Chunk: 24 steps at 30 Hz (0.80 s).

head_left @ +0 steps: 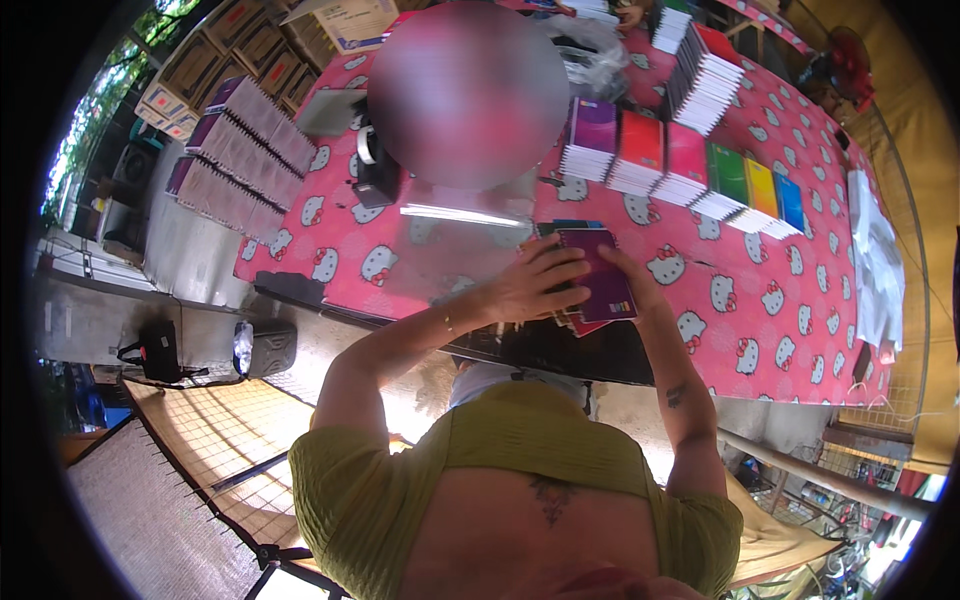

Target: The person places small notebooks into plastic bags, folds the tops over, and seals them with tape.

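Between my hands, at the table's near edge, is a small stack of spiral notebooks with a purple notebook (606,284) on top. Blue and red covers peek out beneath it at the far and near ends. My left hand (540,277) grips the stack from the left, its fingers lying over the purple cover. Along the right side my right hand (636,277) holds the edge, fingers mostly hidden under or behind the stack. A clear sheet (440,245) lies on the table left of my left hand.
A pink patterned tablecloth (700,285) covers the table. Beyond my right hand stands a row of notebook piles, including a red pile (638,145) and a blue pile (788,205). A black device (375,175) sits far left, near stacked notebooks (235,165) and cardboard boxes (225,50).
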{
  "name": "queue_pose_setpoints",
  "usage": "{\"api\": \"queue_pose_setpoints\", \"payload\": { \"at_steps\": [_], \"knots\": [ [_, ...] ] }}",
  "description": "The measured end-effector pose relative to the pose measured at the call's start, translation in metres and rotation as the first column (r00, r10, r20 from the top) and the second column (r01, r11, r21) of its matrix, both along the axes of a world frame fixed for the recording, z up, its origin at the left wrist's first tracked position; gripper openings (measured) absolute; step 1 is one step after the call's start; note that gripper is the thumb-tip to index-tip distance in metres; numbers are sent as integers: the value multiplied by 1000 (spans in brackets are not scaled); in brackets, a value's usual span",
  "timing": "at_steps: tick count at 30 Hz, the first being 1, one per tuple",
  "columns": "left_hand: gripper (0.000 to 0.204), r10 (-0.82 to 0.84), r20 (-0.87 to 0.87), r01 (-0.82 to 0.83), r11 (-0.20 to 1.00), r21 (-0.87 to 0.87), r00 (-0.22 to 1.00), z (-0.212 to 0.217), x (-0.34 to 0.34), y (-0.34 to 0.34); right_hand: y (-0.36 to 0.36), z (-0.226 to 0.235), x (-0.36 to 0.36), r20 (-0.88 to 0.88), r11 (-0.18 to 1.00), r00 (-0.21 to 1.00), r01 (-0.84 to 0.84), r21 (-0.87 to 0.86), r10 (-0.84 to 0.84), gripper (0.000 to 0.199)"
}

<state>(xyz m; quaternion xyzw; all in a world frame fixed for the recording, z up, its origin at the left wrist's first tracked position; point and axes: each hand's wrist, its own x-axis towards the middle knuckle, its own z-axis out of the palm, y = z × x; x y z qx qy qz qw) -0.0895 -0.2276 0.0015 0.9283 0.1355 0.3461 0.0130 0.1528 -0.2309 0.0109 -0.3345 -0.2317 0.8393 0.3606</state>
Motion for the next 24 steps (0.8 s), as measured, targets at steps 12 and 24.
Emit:
{"api": "queue_pose_setpoints", "payload": {
  "at_steps": [12, 24],
  "knots": [
    [93, 515, 464, 352, 306, -885, 720, -74, -156, 14, 24, -94, -218, 251, 694, 889, 97, 713, -382, 110],
    [88, 500, 406, 233, 373, -898, 765, -65, -161, 17, 20, -62, -235, 269, 576, 838, 65, 815, -474, 101]
  ]
}}
